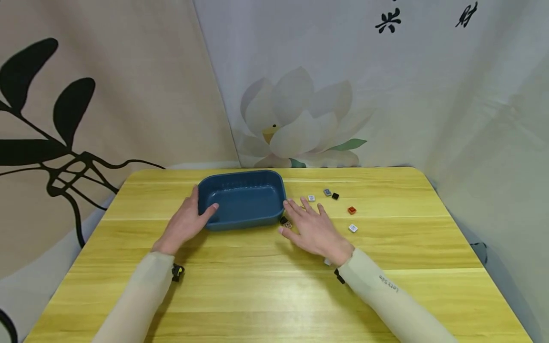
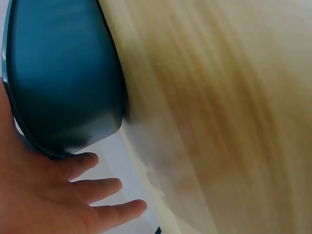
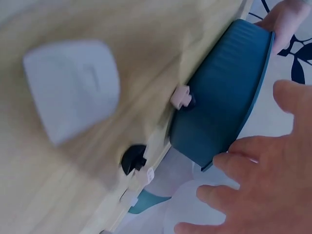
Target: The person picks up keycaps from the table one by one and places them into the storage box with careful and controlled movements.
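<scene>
A dark blue rectangular dish (image 1: 242,200) with rounded corners sits on the wooden table. My left hand (image 1: 184,221) holds its left end, thumb over the rim, the other fingers spread along the outside wall in the left wrist view. At the dish's front right corner is my right hand (image 1: 315,231), palm down with fingers extended and spread; its fingertips (image 3: 226,161) are right at the rim in the right wrist view. Just under them, against the dish wall, lie a black piece (image 1: 283,220) and a pinkish piece (image 3: 181,97), small like keycaps.
Right of the dish several small square pieces are scattered: a white one (image 1: 311,198), a grey one (image 1: 328,192), a black one (image 1: 335,196), a red one (image 1: 351,210) and another white one (image 1: 353,228). A pale piece (image 1: 328,262) lies partly behind the right wrist. Curtains hang behind the table.
</scene>
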`<state>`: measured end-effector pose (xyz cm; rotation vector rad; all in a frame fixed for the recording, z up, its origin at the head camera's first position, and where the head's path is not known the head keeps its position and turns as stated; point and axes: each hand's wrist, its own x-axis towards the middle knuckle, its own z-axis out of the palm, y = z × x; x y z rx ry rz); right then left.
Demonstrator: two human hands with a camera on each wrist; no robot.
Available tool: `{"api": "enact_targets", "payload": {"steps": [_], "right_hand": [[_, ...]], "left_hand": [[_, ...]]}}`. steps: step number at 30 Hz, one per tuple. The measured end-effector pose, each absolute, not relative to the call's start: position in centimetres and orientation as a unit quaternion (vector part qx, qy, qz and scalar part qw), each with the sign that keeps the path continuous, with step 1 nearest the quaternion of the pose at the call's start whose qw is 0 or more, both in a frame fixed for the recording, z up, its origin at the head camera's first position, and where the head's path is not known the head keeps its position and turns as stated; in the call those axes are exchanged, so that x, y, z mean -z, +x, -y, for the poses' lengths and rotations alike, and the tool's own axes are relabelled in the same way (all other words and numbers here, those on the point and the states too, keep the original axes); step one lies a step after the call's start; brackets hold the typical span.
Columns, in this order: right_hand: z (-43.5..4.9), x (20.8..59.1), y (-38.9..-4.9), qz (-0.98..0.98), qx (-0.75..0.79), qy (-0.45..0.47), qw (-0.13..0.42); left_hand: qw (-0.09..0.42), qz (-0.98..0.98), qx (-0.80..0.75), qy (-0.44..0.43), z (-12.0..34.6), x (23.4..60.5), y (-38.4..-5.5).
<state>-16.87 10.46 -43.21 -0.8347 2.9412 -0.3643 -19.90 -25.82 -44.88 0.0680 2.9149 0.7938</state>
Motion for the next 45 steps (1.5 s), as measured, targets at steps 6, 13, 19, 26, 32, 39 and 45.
{"api": "enact_targets", "payload": {"steps": [6, 13, 19, 26, 32, 39, 45], "right_hand": [[-11.2, 42.9, -17.7, -0.959, 0.134, -0.242, 0.053], [-13.1, 42.9, -17.1, -0.962, 0.142, -0.231, 0.031], [-15.4, 42.8, -15.5, -0.958, 0.125, -0.257, 0.015], [-17.3, 43.4, -13.4, -0.948, 0.102, -0.300, 0.004], [-18.6, 44.1, -11.6, -0.940, 0.095, -0.328, 0.003], [-19.5, 45.1, -10.5, -0.923, 0.092, -0.373, -0.013], [-20.0, 45.8, -10.2, -0.911, 0.087, -0.401, -0.036]], "left_hand": [[0.057, -0.961, -0.267, 0.037, 25.2, 45.1, -21.3], [0.054, -0.961, -0.267, 0.045, 24.9, 45.2, -21.5], [0.049, -0.960, -0.270, 0.051, 25.0, 45.2, -21.6], [0.053, -0.962, -0.263, 0.050, 25.2, 45.2, -21.7], [0.054, -0.963, -0.260, 0.051, 25.1, 45.4, -21.8], [0.054, -0.963, -0.259, 0.050, 25.1, 45.4, -21.6], [0.056, -0.963, -0.258, 0.055, 25.1, 45.4, -21.7]]}}
